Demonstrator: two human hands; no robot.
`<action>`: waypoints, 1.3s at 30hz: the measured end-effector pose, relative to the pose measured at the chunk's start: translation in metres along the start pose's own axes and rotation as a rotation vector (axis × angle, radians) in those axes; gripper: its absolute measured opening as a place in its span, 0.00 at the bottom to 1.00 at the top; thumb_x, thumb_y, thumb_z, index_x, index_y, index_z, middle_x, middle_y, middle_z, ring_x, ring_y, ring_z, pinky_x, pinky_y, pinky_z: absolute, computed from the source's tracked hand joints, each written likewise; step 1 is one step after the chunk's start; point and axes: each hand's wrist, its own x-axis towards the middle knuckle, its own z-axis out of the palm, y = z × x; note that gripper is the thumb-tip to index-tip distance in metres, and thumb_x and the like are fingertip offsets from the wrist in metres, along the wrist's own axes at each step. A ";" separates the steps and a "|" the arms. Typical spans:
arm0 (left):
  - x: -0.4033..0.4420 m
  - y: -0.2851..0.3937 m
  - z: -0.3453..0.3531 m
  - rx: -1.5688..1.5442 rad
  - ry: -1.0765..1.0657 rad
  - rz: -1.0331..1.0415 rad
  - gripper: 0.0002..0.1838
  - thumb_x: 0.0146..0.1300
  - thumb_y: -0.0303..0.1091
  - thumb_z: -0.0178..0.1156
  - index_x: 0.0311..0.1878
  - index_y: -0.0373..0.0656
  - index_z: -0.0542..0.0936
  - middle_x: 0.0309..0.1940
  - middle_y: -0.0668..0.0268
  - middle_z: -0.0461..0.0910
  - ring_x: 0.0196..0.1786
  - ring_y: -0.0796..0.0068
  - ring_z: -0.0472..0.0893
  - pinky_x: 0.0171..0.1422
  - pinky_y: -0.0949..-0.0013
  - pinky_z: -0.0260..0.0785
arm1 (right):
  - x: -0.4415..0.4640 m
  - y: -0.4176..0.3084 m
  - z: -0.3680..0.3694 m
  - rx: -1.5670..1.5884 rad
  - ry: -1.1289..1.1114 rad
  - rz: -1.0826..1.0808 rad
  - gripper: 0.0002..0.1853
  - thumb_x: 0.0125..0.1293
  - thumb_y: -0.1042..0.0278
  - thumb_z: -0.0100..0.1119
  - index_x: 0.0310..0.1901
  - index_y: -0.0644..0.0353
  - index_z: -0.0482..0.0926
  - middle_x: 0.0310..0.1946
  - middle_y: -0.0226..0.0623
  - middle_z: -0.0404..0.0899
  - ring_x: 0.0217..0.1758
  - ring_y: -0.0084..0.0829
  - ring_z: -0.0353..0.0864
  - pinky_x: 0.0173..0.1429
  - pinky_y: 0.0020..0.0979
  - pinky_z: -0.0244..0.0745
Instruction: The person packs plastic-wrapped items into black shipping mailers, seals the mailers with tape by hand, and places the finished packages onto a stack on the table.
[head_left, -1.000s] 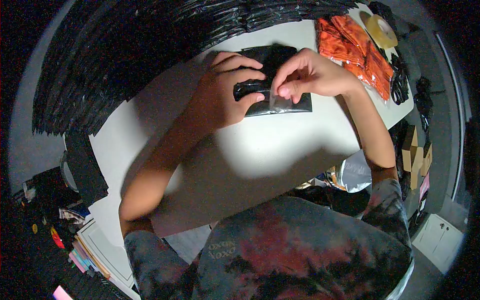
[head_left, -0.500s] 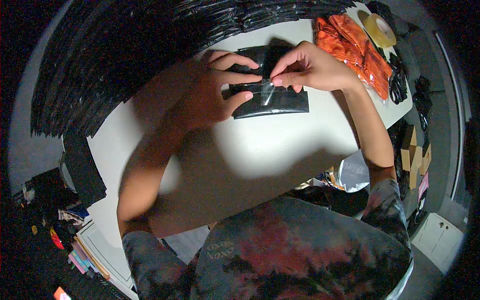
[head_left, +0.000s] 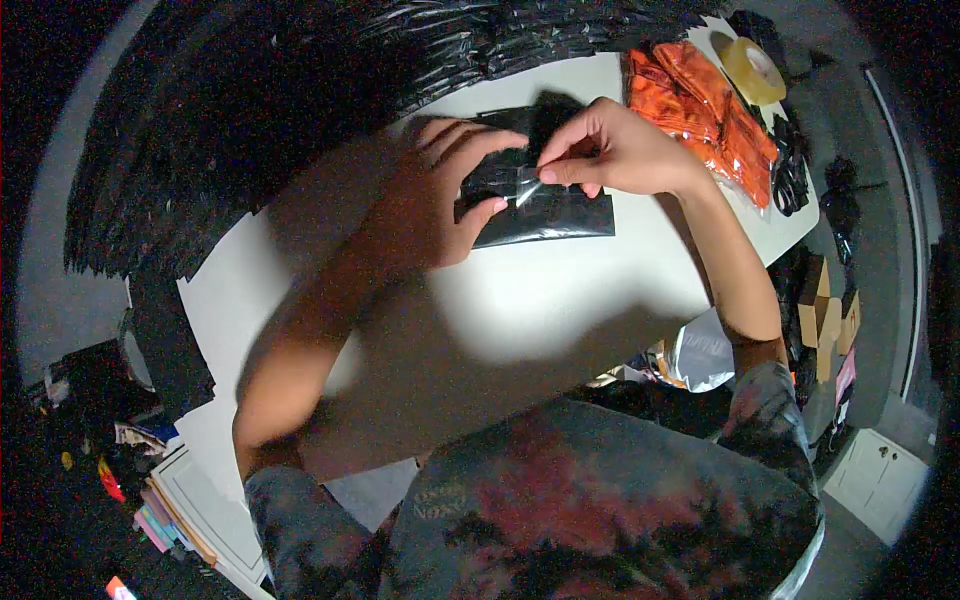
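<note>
A black plastic packet point(head_left: 560, 222) with a glossy surface lies on the white table point(head_left: 520, 300). My left hand point(head_left: 440, 190) rests over its left side with thumb and fingers spread, the fingertips at the packet. From the right, my right hand point(head_left: 625, 155) pinches the end of a short clear strip of tape point(head_left: 526, 188) between thumb and forefinger. The strip lies across the middle of the packet, between my two hands. Part of the packet is hidden under my left hand and its shadow.
Behind the packet, many black plastic bags point(head_left: 330, 90) are piled along the table's far and left edges. An orange garment in clear plastic point(head_left: 690, 110) lies to the right, near a roll of clear tape point(head_left: 755, 72) and black-handled scissors point(head_left: 790, 185). An open cardboard box point(head_left: 822, 315) stands beyond.
My left fingertips have drawn back from the tape strip and lie farther from my right hand. My right hand keeps its pinch on the strip's end. The whole view has shifted slightly.
</note>
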 end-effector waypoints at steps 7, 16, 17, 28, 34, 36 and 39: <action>-0.003 0.000 0.001 0.079 -0.018 0.191 0.14 0.55 0.24 0.68 0.45 0.50 0.88 0.53 0.69 0.82 0.58 0.58 0.76 0.68 0.55 0.68 | 0.000 -0.004 0.003 -0.051 0.004 0.000 0.11 0.67 0.66 0.72 0.45 0.64 0.89 0.23 0.29 0.82 0.20 0.18 0.76 0.27 0.24 0.71; -0.005 -0.009 0.011 -0.052 -0.002 0.182 0.09 0.54 0.23 0.68 0.37 0.48 0.89 0.49 0.70 0.84 0.58 0.59 0.76 0.67 0.58 0.67 | -0.007 -0.014 0.009 -0.328 0.164 -0.153 0.14 0.61 0.69 0.73 0.49 0.58 0.88 0.23 0.35 0.81 0.26 0.30 0.81 0.33 0.33 0.75; -0.005 -0.009 0.011 -0.051 -0.001 0.182 0.09 0.54 0.23 0.68 0.37 0.48 0.89 0.49 0.70 0.84 0.58 0.59 0.76 0.67 0.58 0.67 | -0.010 -0.017 0.006 -0.430 0.203 -0.151 0.14 0.59 0.70 0.73 0.48 0.59 0.88 0.23 0.37 0.81 0.27 0.34 0.81 0.35 0.34 0.76; -0.006 -0.007 0.007 -0.118 0.009 -0.067 0.29 0.51 0.24 0.74 0.59 0.47 0.77 0.56 0.58 0.79 0.63 0.50 0.74 0.69 0.54 0.65 | -0.015 -0.021 0.038 -0.594 0.285 -0.487 0.06 0.61 0.73 0.68 0.38 0.65 0.86 0.35 0.44 0.82 0.41 0.48 0.85 0.49 0.43 0.82; -0.006 -0.009 0.008 -0.129 0.024 -0.049 0.33 0.52 0.23 0.74 0.62 0.44 0.76 0.56 0.59 0.80 0.61 0.57 0.79 0.59 0.57 0.77 | -0.004 -0.018 0.042 -0.582 0.267 -0.490 0.04 0.61 0.77 0.65 0.36 0.66 0.85 0.36 0.47 0.83 0.42 0.51 0.84 0.49 0.45 0.81; -0.006 -0.009 0.008 -0.148 0.009 -0.057 0.33 0.52 0.23 0.74 0.63 0.44 0.75 0.57 0.59 0.80 0.61 0.58 0.80 0.59 0.57 0.77 | -0.004 -0.020 0.040 -0.584 0.300 -0.511 0.04 0.61 0.78 0.65 0.37 0.65 0.85 0.36 0.47 0.83 0.41 0.51 0.84 0.49 0.44 0.81; -0.006 -0.011 0.010 -0.194 0.022 -0.065 0.33 0.52 0.23 0.73 0.63 0.43 0.75 0.56 0.59 0.82 0.62 0.56 0.77 0.65 0.56 0.69 | -0.006 -0.023 0.038 -0.519 0.398 -0.550 0.03 0.59 0.79 0.65 0.35 0.64 0.84 0.35 0.46 0.83 0.42 0.48 0.85 0.49 0.43 0.80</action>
